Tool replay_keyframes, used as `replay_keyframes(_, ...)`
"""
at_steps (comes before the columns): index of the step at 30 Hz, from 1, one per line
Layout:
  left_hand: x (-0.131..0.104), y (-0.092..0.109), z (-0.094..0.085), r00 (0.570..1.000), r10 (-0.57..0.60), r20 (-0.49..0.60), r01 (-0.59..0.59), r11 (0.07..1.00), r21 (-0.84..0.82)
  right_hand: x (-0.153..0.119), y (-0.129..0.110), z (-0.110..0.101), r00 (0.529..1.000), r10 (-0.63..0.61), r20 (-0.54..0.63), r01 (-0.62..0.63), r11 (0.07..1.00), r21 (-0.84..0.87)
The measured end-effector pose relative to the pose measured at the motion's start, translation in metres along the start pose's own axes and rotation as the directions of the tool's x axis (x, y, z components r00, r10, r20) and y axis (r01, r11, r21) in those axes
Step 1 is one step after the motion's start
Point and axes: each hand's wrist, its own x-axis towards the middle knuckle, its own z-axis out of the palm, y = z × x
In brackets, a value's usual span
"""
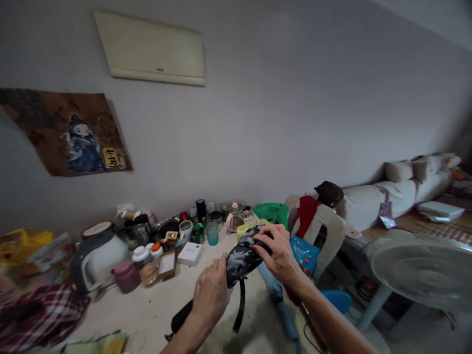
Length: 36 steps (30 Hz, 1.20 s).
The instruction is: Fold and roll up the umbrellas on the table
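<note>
My left hand (212, 290) is closed around the lower part of a folded grey-and-black camouflage umbrella (241, 258), held at a slant above the white table. Its black handle (180, 317) sticks out below that hand. My right hand (276, 250) grips the upper end, fingers curled over the dark fabric. A loose black strap (240, 305) dangles beneath. Under my right forearm lies a blue folded umbrella (282, 312), partly hidden by it.
A kettle (99, 260), a pink lidded jar (126, 275), a white box (190, 253) and a blue glass (213, 232) crowd the table (147, 319) toward the wall. To the right are a chair (332, 231), a fan (424, 268) and a sofa (368, 206).
</note>
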Motion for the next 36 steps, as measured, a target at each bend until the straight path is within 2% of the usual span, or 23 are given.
replay_keyframes(2,-0.001,0.001,-0.002,1.000,0.016,-0.007,-0.015,0.999,0.041,0.004,0.001,0.001,0.997,0.007,0.074,-0.009,1.000,0.029)
replay_keyframes(4,-0.002,0.003,-0.003,1.000,0.026,-0.002,-0.026,0.998,0.063,0.008,0.003,0.004,0.996,0.042,0.084,-0.049,0.994,0.095)
replay_keyframes(7,-0.003,0.004,-0.003,0.999,0.048,0.004,-0.048,0.997,0.063,0.014,0.011,0.007,0.992,0.119,0.043,-0.126,0.964,0.235)
replay_keyframes(11,-0.003,-0.003,-0.001,0.998,0.049,-0.040,-0.047,0.998,0.042,0.023,0.024,-0.002,0.980,0.190,-0.055,-0.163,0.934,0.319)
replay_keyframes(13,-0.003,-0.008,0.003,0.998,0.032,-0.057,-0.030,0.999,0.035,0.024,0.027,-0.010,0.978,0.183,-0.096,-0.136,0.920,0.367)
replay_keyframes(15,-0.004,-0.012,0.007,0.997,0.027,-0.072,-0.024,0.999,0.033,0.023,0.028,-0.016,0.992,0.116,-0.054,-0.085,0.914,0.396)
replay_keyframes(19,-0.004,-0.016,0.013,0.990,0.063,-0.125,-0.056,0.997,0.061,0.015,0.023,-0.019,0.991,-0.109,0.078,0.087,0.967,0.241)
replay_keyframes(21,-0.003,-0.017,0.015,0.986,0.082,-0.147,-0.072,0.994,0.077,0.012,0.020,-0.017,0.979,-0.167,0.118,0.147,0.976,0.163)
replay_keyframes(27,-0.001,-0.018,0.016,0.980,0.053,-0.190,-0.042,0.997,0.062,0.004,0.015,-0.012,0.951,-0.159,0.266,0.118,0.980,0.162)
replay_keyframes(33,-0.001,-0.020,0.016,0.980,0.053,-0.190,-0.045,0.998,0.047,0.001,0.012,-0.009,0.982,-0.049,0.181,0.022,0.989,0.149)
replay_keyframes(36,-0.001,-0.020,0.016,0.979,0.054,-0.198,-0.047,0.998,0.041,0.000,0.010,-0.009,0.988,-0.038,0.149,0.017,0.990,0.140)
